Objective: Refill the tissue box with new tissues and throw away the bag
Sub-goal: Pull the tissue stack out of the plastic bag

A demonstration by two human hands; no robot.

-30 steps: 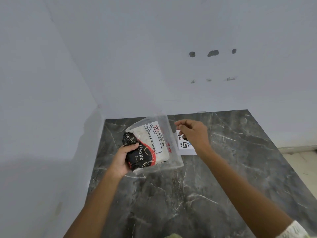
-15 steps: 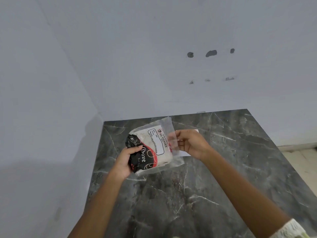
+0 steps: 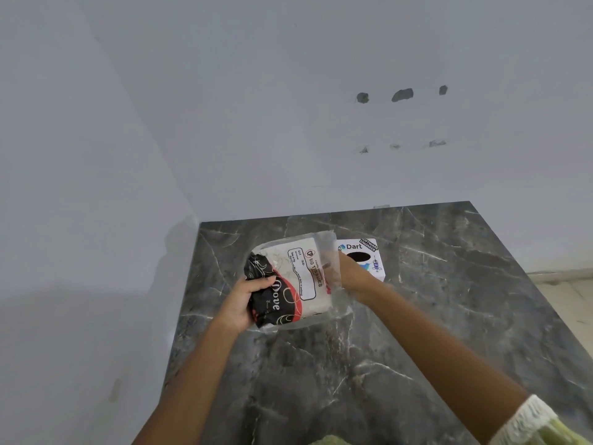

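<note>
A clear plastic bag (image 3: 330, 248) holds a pack of white tissues (image 3: 296, 281) with a black and red printed end. My left hand (image 3: 245, 301) grips the pack's black end from the left. My right hand (image 3: 348, 274) reaches into the bag's open right end, its fingers seen through the plastic. Behind my right hand, a white tissue box (image 3: 369, 256) with a dark oval slot and stickers lies on the dark marble counter (image 3: 321, 380).
The counter sits in a corner, with a white wall to the left and another behind. Its right edge drops to a light tiled floor (image 3: 568, 303). Small holes mark the back wall.
My right hand went from above the tissue box to the bag's open end and slid inside it. The box is now uncovered behind it. My left hand kept its grip.
</note>
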